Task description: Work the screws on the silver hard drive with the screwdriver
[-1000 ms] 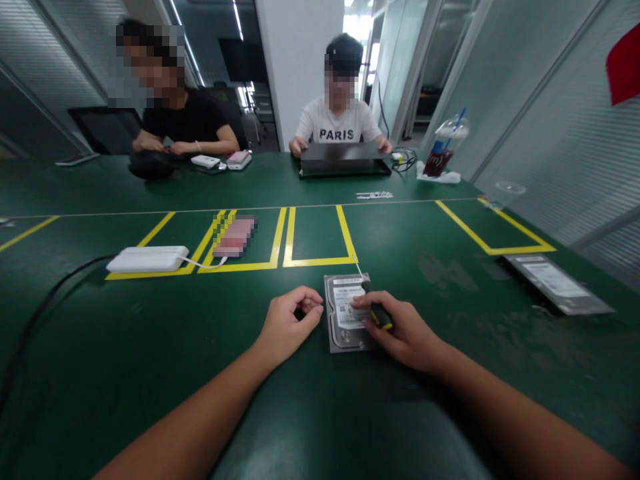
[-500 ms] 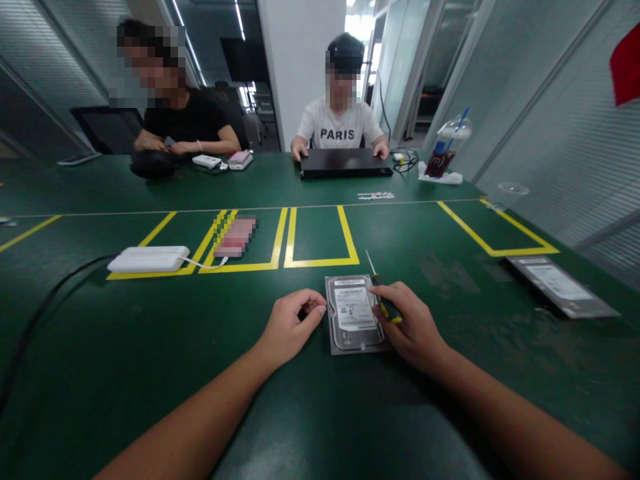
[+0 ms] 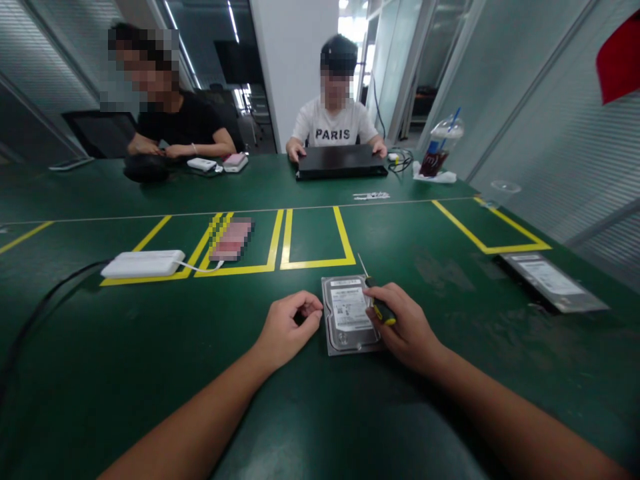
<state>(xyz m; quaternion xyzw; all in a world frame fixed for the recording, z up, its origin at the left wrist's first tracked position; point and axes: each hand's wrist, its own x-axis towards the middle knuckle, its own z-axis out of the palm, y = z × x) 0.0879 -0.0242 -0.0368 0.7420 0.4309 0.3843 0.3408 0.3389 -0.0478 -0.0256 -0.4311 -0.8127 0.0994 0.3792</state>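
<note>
A silver hard drive (image 3: 349,313) with a white label lies face up on the green table. At its left edge is my left hand (image 3: 293,325), thumb and forefinger closed in a pinch; whatever they hold, if anything, is too small to make out. My right hand (image 3: 407,327) rests along the drive's right side, its fingers wrapped round a screwdriver (image 3: 384,312) with a black and yellow handle. The thin shaft points up and away, clear of the drive's face. My right fingers cover part of the drive's right edge.
A second hard drive (image 3: 553,281) lies to the right. A white power bank (image 3: 144,264) and a pink phone (image 3: 233,239) lie at left by yellow tape. Across the table, two people sit, one holding a black laptop (image 3: 343,162); a drink cup (image 3: 443,147) stands nearby.
The whole view has shifted slightly, so things appear a little farther left. My hands, the screwdriver and the hard drive keep nearly the same arrangement.
</note>
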